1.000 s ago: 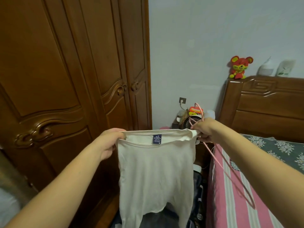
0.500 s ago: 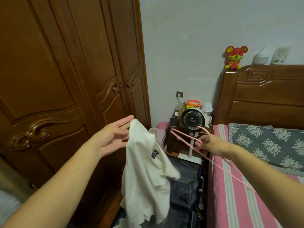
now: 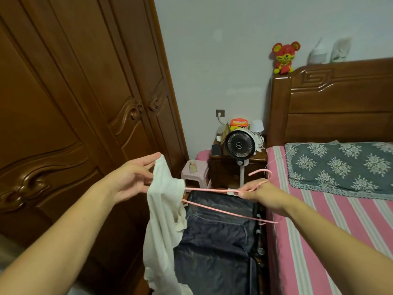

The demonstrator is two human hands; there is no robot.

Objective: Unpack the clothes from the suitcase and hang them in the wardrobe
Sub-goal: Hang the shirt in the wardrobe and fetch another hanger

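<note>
A cream-white garment (image 3: 163, 211) hangs limp from my left hand (image 3: 131, 177), whose fingertips hold its top edge up at chest height. My right hand (image 3: 257, 191) grips a thin pink wire hanger (image 3: 214, 206) near its hook. One end of the hanger reaches left into the garment's opening. Below both hands lies the open dark suitcase (image 3: 219, 239) on the floor beside the bed. The brown wooden wardrobe (image 3: 70, 99) stands at the left with its doors closed.
A bed (image 3: 331, 211) with a pink striped sheet and a grey floral pillow fills the right side. Against the far wall stand a small fan (image 3: 239, 144) before a wooden nightstand and a pink stool (image 3: 194, 170). A red plush toy sits on the headboard.
My right hand let go of the garment's collar, so it now dangles from my left hand alone. The right hand turned the pink hanger flat and pushed its end into the garment.
</note>
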